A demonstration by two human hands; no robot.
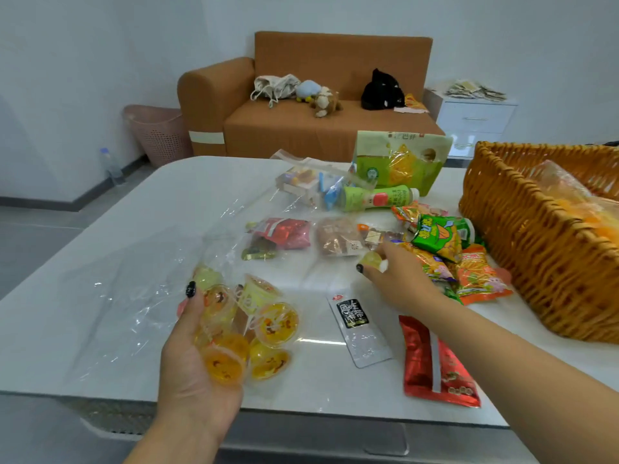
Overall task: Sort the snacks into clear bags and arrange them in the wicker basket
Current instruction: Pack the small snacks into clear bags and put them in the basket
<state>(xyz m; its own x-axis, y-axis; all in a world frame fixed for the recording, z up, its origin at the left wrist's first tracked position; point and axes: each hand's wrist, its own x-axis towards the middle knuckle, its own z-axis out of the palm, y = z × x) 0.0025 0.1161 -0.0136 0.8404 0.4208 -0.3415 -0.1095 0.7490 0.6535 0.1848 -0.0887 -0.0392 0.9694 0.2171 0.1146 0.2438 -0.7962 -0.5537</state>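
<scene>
Low in the frame, left of centre, the left hand (197, 356) lies palm up over the near edge of the counter (140, 209). Its grip is loosely curled round a clear bag (134, 296) that has several yellow jelly cups (264, 326) inside; the thumb with a dark nail presses on the plastic, and the rest of the bag spreads out flat to the left on the counter. From the lower right the right hand (398, 283) reaches to the middle of the frame, and its fingertips pinch one pale jelly cup (371, 261) just above the counter. Between the two hands lies a white packet (358, 329) with a black label, and just right of it a red packet (435, 363). Behind the right hand many snacks are in a pile: green and orange chip bags (449, 246), a red pouch (284, 232), a green bottle (375, 197) on its side and a green standing pouch (398, 162). At the right edge stands the wicker basket (522, 249), with a filled clear bag already inside. In the upper part a brown sofa (301, 105) stands at the wall.
</scene>
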